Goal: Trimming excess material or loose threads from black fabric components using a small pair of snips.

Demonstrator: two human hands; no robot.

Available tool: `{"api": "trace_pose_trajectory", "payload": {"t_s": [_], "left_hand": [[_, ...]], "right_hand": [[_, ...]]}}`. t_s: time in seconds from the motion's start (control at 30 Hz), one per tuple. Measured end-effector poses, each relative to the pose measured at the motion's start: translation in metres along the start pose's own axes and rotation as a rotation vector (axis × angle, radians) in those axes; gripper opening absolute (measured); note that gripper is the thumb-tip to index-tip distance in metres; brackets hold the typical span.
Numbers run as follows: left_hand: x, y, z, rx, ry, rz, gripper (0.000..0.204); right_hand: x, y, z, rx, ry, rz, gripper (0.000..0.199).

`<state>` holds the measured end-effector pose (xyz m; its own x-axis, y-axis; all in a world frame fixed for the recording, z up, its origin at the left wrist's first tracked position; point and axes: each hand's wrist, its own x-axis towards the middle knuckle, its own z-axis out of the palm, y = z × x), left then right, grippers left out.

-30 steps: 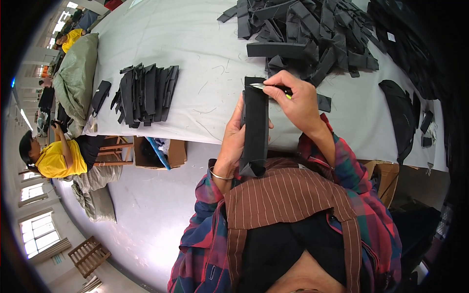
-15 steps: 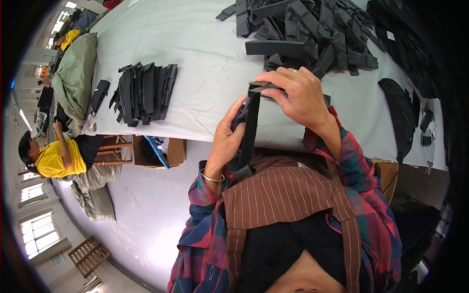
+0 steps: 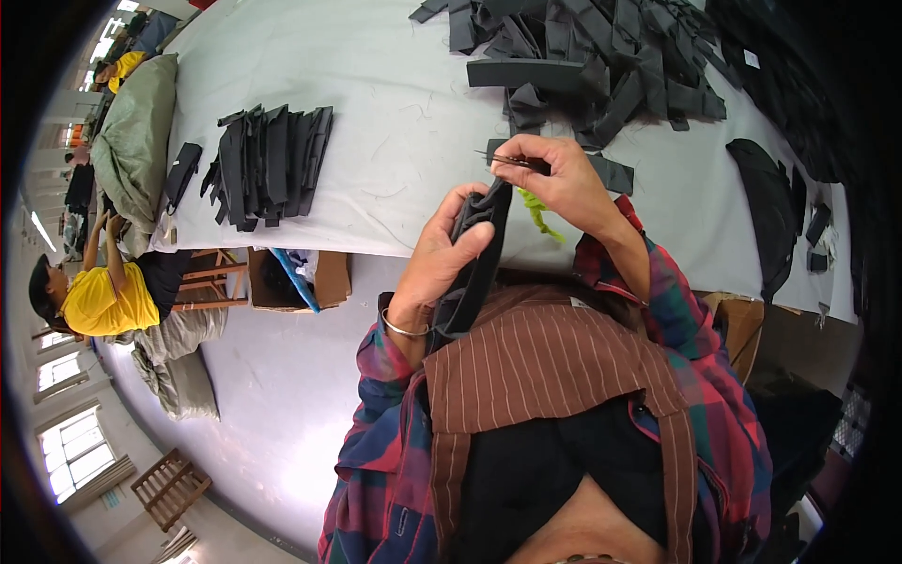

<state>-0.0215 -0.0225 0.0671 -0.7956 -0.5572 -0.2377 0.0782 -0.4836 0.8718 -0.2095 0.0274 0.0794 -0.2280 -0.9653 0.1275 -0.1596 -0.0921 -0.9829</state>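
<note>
My left hand [image 3: 432, 261] is closed around a folded black fabric strip [image 3: 481, 273], its thumb lying along the near side. The strip stands upright just over the table edge, its upper end close to my right fingertips. In my right hand [image 3: 573, 188] is a pair of thread snips [image 3: 519, 164], blades pointing left above the strip's top end. A yellow-green cord [image 3: 539, 216] dangles below that hand. Whether my right fingertips also pinch the strip, I cannot tell. Behind my right hand lies a large loose heap of black fabric strips [image 3: 601, 80].
A neat row of black strips [image 3: 268, 164] lies left on the white-covered table [image 3: 376, 169]. Beyond it sit a dark pouch [image 3: 182, 175] and a green sack [image 3: 137, 141]. Black pieces [image 3: 766, 221] line the right side. A cardboard box [image 3: 334, 280] stands below; a person in yellow [image 3: 113, 301] works at left.
My right hand has turned, bringing the snips into clearer view, and the yellow-green cord now shows. The strip has tilted in my left hand. The person at left has raised their arms.
</note>
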Motion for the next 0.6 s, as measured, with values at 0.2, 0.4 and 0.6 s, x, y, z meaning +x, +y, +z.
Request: {"api": "trace_pose_trajectory", "payload": {"t_s": [0.2, 0.4, 0.6], "left_hand": [[0.005, -0.002, -0.005, 0.021, 0.038, -0.026, 0.039], [0.009, 0.002, 0.001, -0.252, 0.024, -0.145, 0.044], [0.011, -0.005, -0.004, -0.649, -0.002, -0.168, 0.045]], "right_hand": [[-0.004, 0.012, -0.005, -0.153, 0.092, 0.017, 0.007], [-0.007, 0.025, -0.003, 0.091, 0.203, 0.103, 0.006], [-0.008, 0.030, -0.007, 0.037, 0.210, 0.101, 0.006]]}}
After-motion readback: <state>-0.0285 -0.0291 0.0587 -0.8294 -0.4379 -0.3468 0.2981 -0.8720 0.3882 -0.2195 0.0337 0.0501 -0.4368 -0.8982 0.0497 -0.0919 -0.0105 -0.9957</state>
